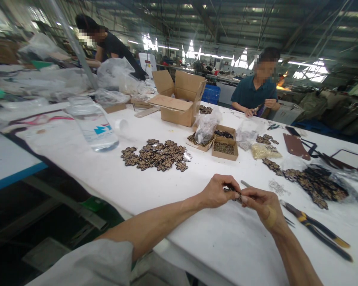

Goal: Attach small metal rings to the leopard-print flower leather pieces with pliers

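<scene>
Near the table's front edge, my left hand (220,191) pinches a small dark patterned piece (236,195), mostly covered by fingers. My right hand (263,204), with a tan patch near the thumb's base, closes its fingertips on the same piece from the other side. Ahead and to the left lies a pile of leopard-patterned flower-shaped pieces (159,155). Small cardboard trays (226,153) of little metal parts stand beyond my hands. Black-and-yellow pliers (316,228) lie right of my right hand, and small silvery bits (278,186) are scattered past it.
A water bottle (92,125) stands at the left, near an open cardboard box (179,113). More patterned pieces (319,184) are heaped at the right, with a brown panel (296,146) behind. One person sits across the table (179,194); another leans over at the far left.
</scene>
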A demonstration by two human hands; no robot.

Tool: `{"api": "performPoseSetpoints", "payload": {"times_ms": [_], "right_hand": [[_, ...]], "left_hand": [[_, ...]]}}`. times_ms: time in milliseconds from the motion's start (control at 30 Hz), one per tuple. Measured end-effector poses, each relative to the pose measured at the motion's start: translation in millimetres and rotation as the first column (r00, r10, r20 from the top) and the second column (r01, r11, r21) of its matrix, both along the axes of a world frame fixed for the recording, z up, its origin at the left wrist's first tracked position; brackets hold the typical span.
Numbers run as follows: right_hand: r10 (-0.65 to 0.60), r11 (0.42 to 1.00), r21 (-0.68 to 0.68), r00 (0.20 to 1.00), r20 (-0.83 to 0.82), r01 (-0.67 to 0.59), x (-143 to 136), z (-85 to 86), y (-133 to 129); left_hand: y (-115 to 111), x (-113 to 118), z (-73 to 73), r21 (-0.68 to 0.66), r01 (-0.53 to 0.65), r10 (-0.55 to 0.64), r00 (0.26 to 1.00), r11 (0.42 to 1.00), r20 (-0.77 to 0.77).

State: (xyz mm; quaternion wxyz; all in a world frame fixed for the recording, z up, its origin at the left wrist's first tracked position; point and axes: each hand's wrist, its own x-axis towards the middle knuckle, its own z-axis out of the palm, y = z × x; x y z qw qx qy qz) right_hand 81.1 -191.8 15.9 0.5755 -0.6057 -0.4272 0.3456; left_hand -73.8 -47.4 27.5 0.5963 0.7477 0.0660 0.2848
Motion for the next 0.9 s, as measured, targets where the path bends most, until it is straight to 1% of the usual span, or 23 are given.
{"api": "performPoseSetpoints", "payload": {"times_ms": [133,267,433,667,900], "right_hand": [[-0.028,1.0,0.003,0.999,-0.041,0.028,-1.4,2.0,0.5],[-0.027,1.0,-0.009,0.993,-0.111,0.026,-2.3,3.7,-0.1],[-0.048,0.999,0.01,0.994,-0.102,0.049,-3.9,5.5,-1.0],[0.009,0.999,0.053,0.994,-0.112,-0.003,-1.9,5.4,0.1],[0.044,0.993,0.113,0.991,-0.127,-0.029,-0.3,-0.5,1.0]], "left_hand": [[-0.7,-1.4,2.5,-0.009,-0.011,0.011,0.999,1.0,0.035],[-1.3,-1.8,5.0,-0.025,0.005,-0.004,0.998,1.0,0.063],[-2.0,-1.7,5.5,-0.02,0.012,-0.011,0.998,1.0,0.07],[-1.9,-1.2,6.5,-0.026,0.014,-0.013,0.998,1.0,0.055],[-4.3,-1.2,10.0,-0.078,0.019,-0.013,0.996,0.997,0.083]]}}
